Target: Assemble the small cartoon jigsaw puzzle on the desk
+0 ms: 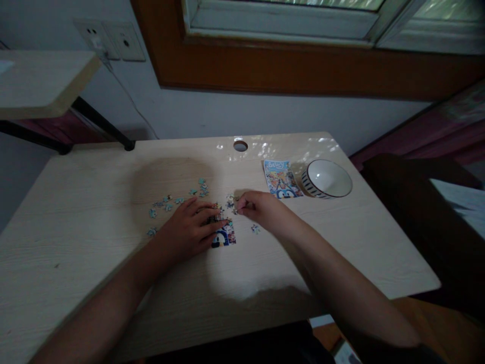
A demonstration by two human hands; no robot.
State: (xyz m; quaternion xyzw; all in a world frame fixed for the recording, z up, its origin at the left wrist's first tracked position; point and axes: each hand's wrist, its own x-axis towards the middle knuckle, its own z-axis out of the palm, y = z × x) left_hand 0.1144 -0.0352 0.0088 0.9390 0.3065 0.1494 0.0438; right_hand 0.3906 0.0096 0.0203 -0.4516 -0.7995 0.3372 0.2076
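My left hand (pixel 193 225) lies flat with its fingers spread over a partly joined jigsaw puzzle (pixel 229 235), hiding much of it. The visible corner shows dark blue and colourful print. Just to the right, my right hand (pixel 257 206) is closed in a pinch, with a small puzzle piece (pixel 235 211) at its fingertips. Several loose pieces (pixel 230 200) lie close beyond those fingers. More loose puzzle pieces (pixel 179 200) are scattered to the left and beyond my left hand. A single puzzle piece (pixel 255 229) rests below my right wrist.
A printed picture sheet (pixel 281 178) lies on the light wooden table (pixel 94 253), beside a white bowl (pixel 329 178) with dark stripes. The tabletop has a round hole (pixel 240 146) near the wall. A raised shelf (pixel 45 83) stands at the left.
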